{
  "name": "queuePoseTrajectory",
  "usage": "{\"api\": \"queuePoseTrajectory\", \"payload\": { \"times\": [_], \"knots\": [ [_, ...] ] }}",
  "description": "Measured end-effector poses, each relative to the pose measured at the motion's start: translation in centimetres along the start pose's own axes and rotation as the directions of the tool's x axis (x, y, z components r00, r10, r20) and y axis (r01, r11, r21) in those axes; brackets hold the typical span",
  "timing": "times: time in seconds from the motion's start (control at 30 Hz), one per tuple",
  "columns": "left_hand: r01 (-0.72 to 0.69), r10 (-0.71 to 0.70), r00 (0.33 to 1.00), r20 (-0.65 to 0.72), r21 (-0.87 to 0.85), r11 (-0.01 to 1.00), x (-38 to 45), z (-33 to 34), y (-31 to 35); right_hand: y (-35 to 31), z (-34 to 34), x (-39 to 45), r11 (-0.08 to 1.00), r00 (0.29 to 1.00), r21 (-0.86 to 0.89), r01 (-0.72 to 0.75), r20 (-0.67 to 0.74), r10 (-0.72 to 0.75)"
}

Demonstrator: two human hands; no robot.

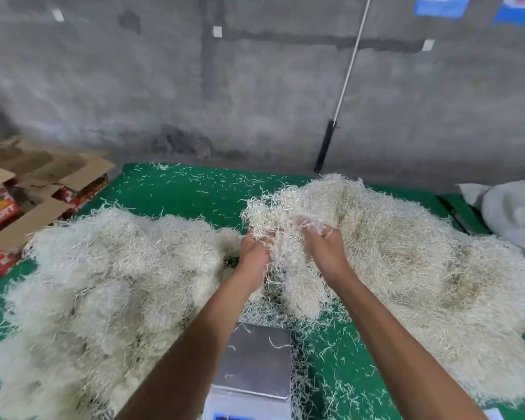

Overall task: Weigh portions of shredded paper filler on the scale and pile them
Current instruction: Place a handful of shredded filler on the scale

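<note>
Two big heaps of cream shredded paper filler lie on the green table: the left pile and the right pile. Between them, my left hand and my right hand are raised side by side. Both grip a clump of shredded paper that still hangs into the right pile's near edge. Below my forearms stands the scale, its steel platform bare apart from a few stray strands.
Open cardboard boxes with red packs stand off the table's left edge. A grey cloth bundle lies at the far right. A concrete wall runs behind, with a white pole leaning on it. Loose strands litter the green surface.
</note>
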State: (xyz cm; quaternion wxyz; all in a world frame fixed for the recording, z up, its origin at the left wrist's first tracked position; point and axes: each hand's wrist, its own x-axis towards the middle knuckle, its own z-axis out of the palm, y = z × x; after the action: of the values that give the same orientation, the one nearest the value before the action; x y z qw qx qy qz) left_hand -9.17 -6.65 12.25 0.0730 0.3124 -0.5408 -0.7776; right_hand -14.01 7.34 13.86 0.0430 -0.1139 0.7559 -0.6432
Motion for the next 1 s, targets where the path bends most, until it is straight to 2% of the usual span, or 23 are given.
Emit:
{"api": "queuePoseTrajectory", "payload": {
  "times": [0.07,0.1,0.13,0.17,0.23,0.3,0.37,0.47,0.53,0.6,0.67,0.7,0.77,0.8,0.87,0.9,0.93,1.0],
  "knots": [
    [0.065,-0.064,0.998,0.017,-0.048,0.997,-0.3,-1.9,-0.5,-0.1,0.3,-0.6,0.989,0.979,0.148,-0.005,-0.203,0.035],
    [0.109,-0.109,0.994,0.007,-0.009,0.994,-0.9,-3.0,-0.6,-0.2,0.4,-0.8,0.978,0.960,0.206,-0.022,-0.270,0.078],
    [0.109,-0.103,0.992,-0.078,0.079,0.991,-1.0,-4.0,-1.1,-0.1,0.5,-1.1,0.973,0.952,0.228,-0.039,-0.287,0.106],
    [0.135,-0.125,0.988,-0.089,0.114,0.984,-1.5,-4.6,-1.1,0.1,0.9,-1.6,0.976,0.958,0.209,-0.058,-0.262,0.113],
    [0.156,-0.153,0.988,-0.034,0.146,0.977,-1.5,-5.7,-2.2,0.8,2.1,-3.3,0.987,0.990,0.120,-0.105,-0.080,0.115],
    [0.159,-0.164,0.987,0.001,0.234,0.959,-2.9,-6.4,-2.9,2.0,3.5,-5.1,0.989,0.974,-0.034,-0.141,0.173,0.144],
    [0.166,-0.184,0.982,0.042,0.267,0.949,-3.3,-7.1,-3.9,3.7,4.6,-6.6,0.975,0.950,-0.221,-0.032,0.295,0.098],
    [0.262,-0.281,0.956,0.084,0.186,0.947,-4.8,-8.0,-4.7,7.1,5.6,-7.7,0.830,0.975,-0.537,0.152,0.219,-0.038],
    [0.289,-0.308,0.934,0.182,0.122,0.949,-5.3,-9.4,-5.8,8.6,5.5,-8.5,0.790,0.993,-0.609,0.069,0.118,0.004],
    [0.353,-0.338,0.879,0.337,0.017,0.935,-5.7,-10.5,-8.0,9.9,5.5,-9.3,0.826,0.990,-0.552,-0.114,0.005,0.140],
    [0.476,-0.430,0.847,0.312,-0.089,0.875,-5.9,-11.1,-10.1,11.1,5.7,-9.9,0.854,0.980,-0.482,-0.197,-0.101,0.170],
    [0.518,-0.454,0.831,0.320,-0.151,0.842,-5.8,-11.2,-10.8,11.4,6.0,-10.3,0.862,0.985,-0.478,-0.170,-0.091,0.145],
    [0.562,-0.464,0.804,0.373,-0.221,0.797,-5.7,-10.9,-11.8,12.3,7.1,-11.5,0.841,0.993,-0.541,-0.033,0.079,0.090],
    [0.523,-0.448,0.836,0.316,-0.212,0.825,-5.8,-10.6,-11.8,12.7,7.5,-12.1,0.829,0.977,-0.560,0.012,0.181,0.108],
    [0.388,-0.386,0.922,0.037,-0.108,0.915,-4.8,-10.9,-12.7,12.7,7.4,-13.4,0.882,0.933,-0.467,-0.059,0.289,0.215],
    [0.338,-0.343,0.938,-0.049,-0.088,0.937,-4.1,-11.3,-13.1,12.9,7.1,-13.8,0.909,0.917,-0.406,-0.096,0.319,0.239],
    [0.310,-0.318,0.945,-0.078,-0.104,0.945,-3.7,-11.5,-13.2,13.2,6.7,-14.0,0.927,0.910,-0.361,-0.097,0.345,0.230],
    [0.316,-0.319,0.947,-0.034,-0.077,0.946,-3.2,-11.7,-13.6,14.2,6.0,-14.3,0.918,0.885,-0.396,0.011,0.431,0.175]
  ]
}}
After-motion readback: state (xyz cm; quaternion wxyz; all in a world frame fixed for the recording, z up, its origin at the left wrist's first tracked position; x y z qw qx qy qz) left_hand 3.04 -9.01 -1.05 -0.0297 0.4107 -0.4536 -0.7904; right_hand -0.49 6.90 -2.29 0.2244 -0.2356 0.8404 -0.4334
